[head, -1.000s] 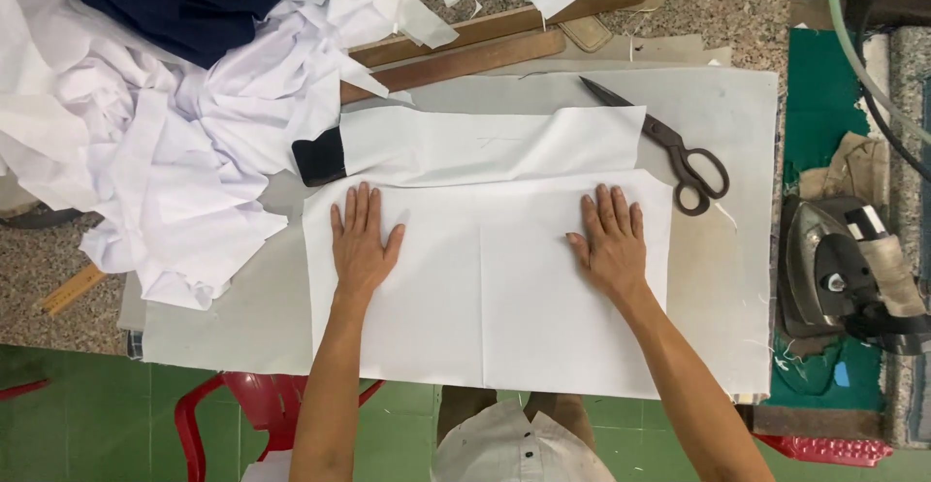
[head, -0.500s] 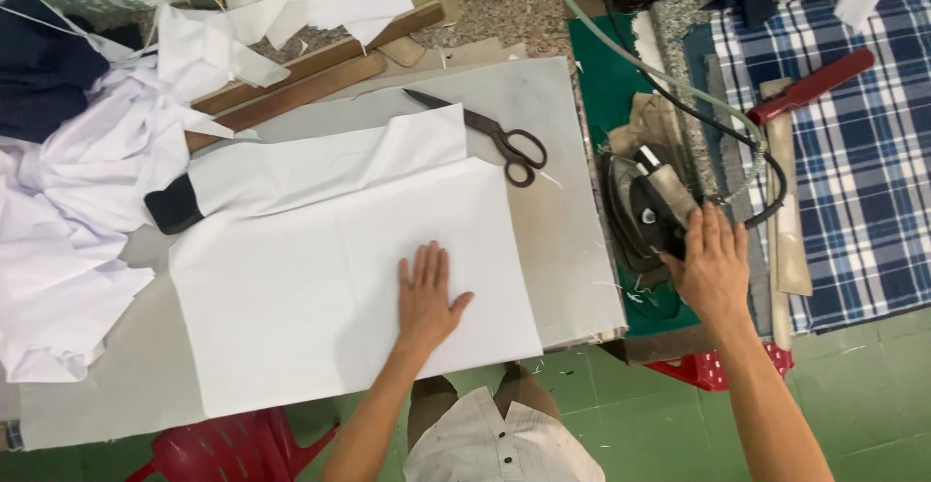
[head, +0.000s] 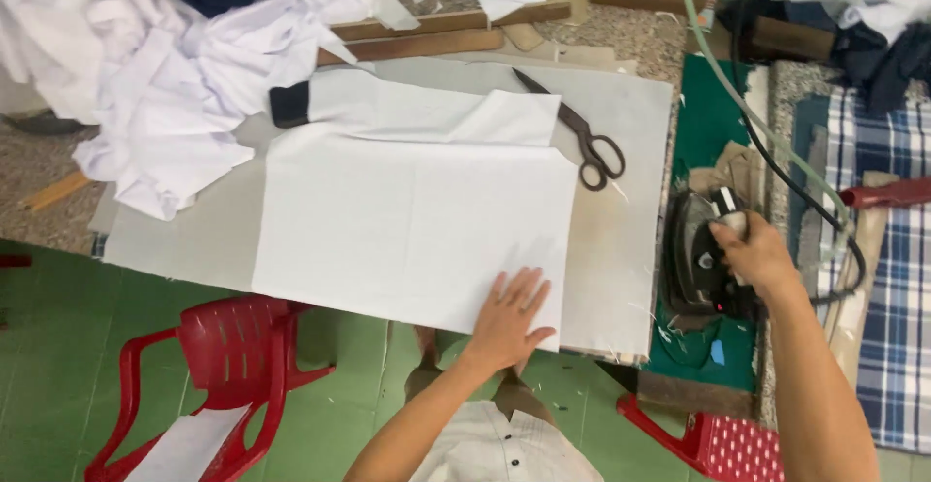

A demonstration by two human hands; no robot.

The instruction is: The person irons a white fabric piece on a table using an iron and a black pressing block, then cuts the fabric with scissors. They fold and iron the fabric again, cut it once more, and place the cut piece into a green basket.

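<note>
While the left hand (head: 509,319) lies flat w/ fingers spread apart on the near right corner of the white cloth (head: 407,220), the right hand (head: 752,254) is clamped round the handle of the iron (head: 700,254). Iron sits on a green pad (head: 713,133) at the right, just beside the grey board (head: 621,249), apart from the cloth.

Vs. 0.5 s ago: right hand was already at the iron, fingers over its top; now they're wrapped tight on the handle. Left hand has slid from mid-cloth to the near edge, fingertips on cloth, wrist off the board. A second ago both hands were flat on the cloth, side by side. Cloth itself lies as before, smooth and rectangular, w/ a folded white piece w/ dark cuff (head: 291,104) along its far edge.

Scissors (head: 582,138) lie on the board just beyond the cloth's far right corner, unmoved. White garments (head: 155,84) piled far left. Wood strips (head: 417,36) at the far side. Hose and cable (head: 766,143) run from the far side to the iron. Checked fabric (head: 897,278) far right. Red chair (head: 228,366) near left, under the board's edge.
</note>
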